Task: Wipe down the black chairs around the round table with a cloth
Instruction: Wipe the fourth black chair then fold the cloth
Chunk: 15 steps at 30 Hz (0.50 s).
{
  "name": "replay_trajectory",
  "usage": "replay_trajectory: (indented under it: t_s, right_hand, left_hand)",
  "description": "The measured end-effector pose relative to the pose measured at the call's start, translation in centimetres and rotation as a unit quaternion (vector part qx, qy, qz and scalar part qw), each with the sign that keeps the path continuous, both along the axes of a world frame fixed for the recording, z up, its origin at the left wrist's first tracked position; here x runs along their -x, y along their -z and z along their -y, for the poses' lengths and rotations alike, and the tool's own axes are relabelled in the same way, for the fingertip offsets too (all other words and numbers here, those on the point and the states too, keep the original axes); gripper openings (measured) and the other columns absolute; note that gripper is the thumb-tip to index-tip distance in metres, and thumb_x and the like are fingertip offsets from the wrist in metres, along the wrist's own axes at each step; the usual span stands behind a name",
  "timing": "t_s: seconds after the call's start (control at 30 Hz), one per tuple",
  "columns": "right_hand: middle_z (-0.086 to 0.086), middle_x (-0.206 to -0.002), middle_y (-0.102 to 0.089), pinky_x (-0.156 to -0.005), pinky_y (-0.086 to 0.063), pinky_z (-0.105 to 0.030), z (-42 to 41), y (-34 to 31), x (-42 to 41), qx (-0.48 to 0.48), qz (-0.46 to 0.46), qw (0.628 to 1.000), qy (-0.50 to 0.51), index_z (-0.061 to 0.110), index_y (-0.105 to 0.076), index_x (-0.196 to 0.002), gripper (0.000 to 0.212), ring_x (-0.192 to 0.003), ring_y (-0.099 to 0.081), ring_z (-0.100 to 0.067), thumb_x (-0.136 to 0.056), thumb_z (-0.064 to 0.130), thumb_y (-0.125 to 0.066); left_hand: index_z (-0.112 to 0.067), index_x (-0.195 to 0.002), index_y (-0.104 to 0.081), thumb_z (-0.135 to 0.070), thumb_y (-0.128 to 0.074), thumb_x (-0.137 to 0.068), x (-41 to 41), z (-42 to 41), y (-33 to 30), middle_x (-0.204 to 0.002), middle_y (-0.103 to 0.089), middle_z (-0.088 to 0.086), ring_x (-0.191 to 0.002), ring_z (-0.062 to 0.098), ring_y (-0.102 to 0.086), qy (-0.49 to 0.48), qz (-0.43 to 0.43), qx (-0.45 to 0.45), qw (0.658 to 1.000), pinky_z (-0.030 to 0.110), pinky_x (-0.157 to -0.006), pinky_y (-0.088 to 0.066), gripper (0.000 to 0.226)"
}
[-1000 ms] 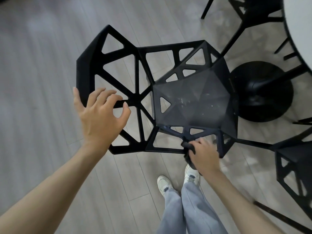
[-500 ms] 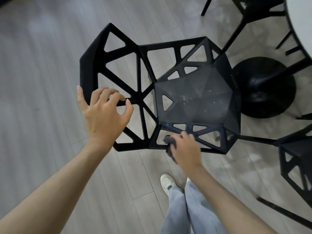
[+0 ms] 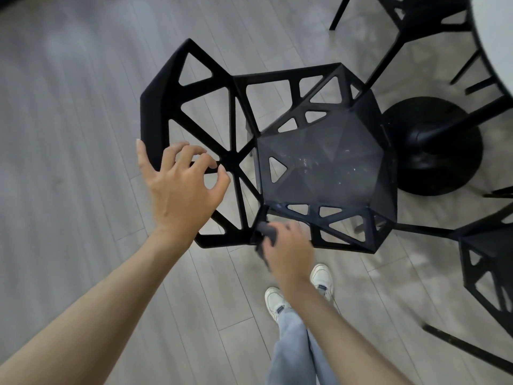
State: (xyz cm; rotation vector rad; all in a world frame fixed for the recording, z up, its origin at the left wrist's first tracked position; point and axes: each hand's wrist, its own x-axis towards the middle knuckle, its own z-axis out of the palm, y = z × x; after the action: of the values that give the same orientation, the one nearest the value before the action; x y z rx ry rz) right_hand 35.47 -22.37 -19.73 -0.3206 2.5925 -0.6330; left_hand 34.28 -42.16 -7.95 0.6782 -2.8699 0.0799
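A black chair (image 3: 324,162) with an angular lattice frame and a dusty, speckled seat stands in front of me. My left hand (image 3: 180,190) grips a bar of its openwork backrest, fingers curled over it. My right hand (image 3: 288,248) holds a dark grey cloth (image 3: 268,232) against the near side rim of the seat, where that rim meets the backrest. Most of the cloth is hidden under the hand.
The round white table's edge (image 3: 497,40) shows at the top right above its black pedestal base (image 3: 435,145). A second black chair (image 3: 488,268) stands at the right, a third (image 3: 416,20) at the top. My legs and white shoes (image 3: 299,293) are below, on grey plank flooring.
My right hand slid the cloth leftward along the near seat rim, then edged back a little to the right. My left hand kept its place on the backrest bar.
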Motion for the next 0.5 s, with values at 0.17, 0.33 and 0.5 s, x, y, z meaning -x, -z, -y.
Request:
replay_trajectory:
  t_s: [0.17,0.33,0.5]
  right_hand:
    - [-0.001,-0.108,-0.058,-0.064,-0.044,-0.029,3.8,-0.7,-1.4,0.012,-0.007,0.999,-0.042,0.022,-0.064,-0.120,0.030,-0.098,-0.052,-0.021,-0.091,0.027,-0.068]
    - [0.003,-0.092,-0.056,-0.052,-0.047,-0.029,-1.5,1.1,-0.2,0.029,-0.086,0.990,-0.106,0.026,-0.068,-0.104,0.016,-0.086,-0.055,-0.020,-0.089,0.034,-0.070]
    - [-0.001,-0.100,-0.059,-0.073,-0.053,-0.041,-9.7,4.0,2.7,-0.075,-0.047,0.996,0.022,0.027,-0.070,-0.110,0.018,-0.098,-0.055,-0.029,-0.093,0.029,-0.067]
  left_hand:
    - [-0.023,-0.090,-0.077,-0.049,-0.052,-0.101,-0.2,0.6,0.2,-0.106,-0.073,-0.006,-0.118,0.020,-0.060,0.001,-0.007,-0.001,1.000,0.063,-0.126,-0.009,0.038]
    - [-0.024,-0.089,-0.077,-0.047,-0.050,-0.103,-0.2,0.4,0.0,-0.102,-0.072,-0.006,-0.114,0.017,-0.060,0.000,-0.031,-0.022,0.999,0.060,-0.128,-0.007,0.038]
    - [-0.022,-0.091,-0.077,-0.043,-0.049,-0.104,-0.4,0.4,0.0,-0.099,-0.073,-0.005,-0.109,0.017,-0.061,0.004,-0.047,-0.022,0.999,0.060,-0.127,-0.009,0.037]
